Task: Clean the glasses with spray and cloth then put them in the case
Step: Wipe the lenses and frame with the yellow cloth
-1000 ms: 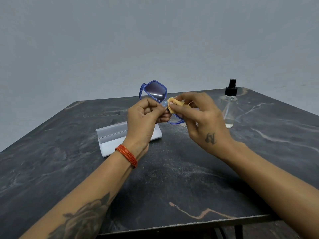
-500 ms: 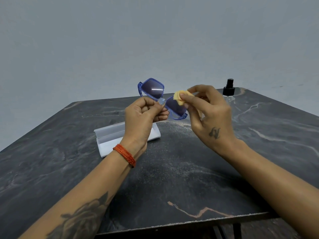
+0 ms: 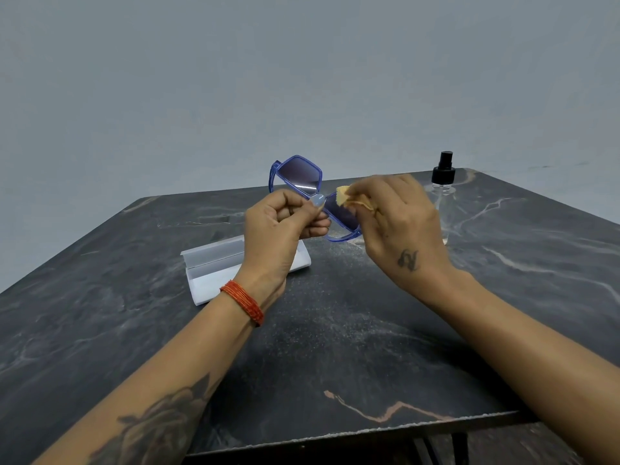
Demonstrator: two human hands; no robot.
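Note:
Blue-framed glasses (image 3: 297, 176) with dark lenses are held up above the table. My left hand (image 3: 281, 226) pinches them at the bridge between thumb and fingers. My right hand (image 3: 399, 223) pinches a small yellow cloth (image 3: 344, 199) and presses it against the right lens, which it partly hides. An open white case (image 3: 214, 266) lies on the table behind my left wrist. A clear spray bottle (image 3: 443, 182) with a black top stands at the back right, beyond my right hand.
The dark marble-patterned table (image 3: 335, 347) stretches out below my arms; its front edge runs along the bottom of the view. A plain grey wall rises behind it.
My right hand has gone on rubbing the cloth over the right lens, shifting up and then back down over it. The glasses have tilted slightly in my left hand.

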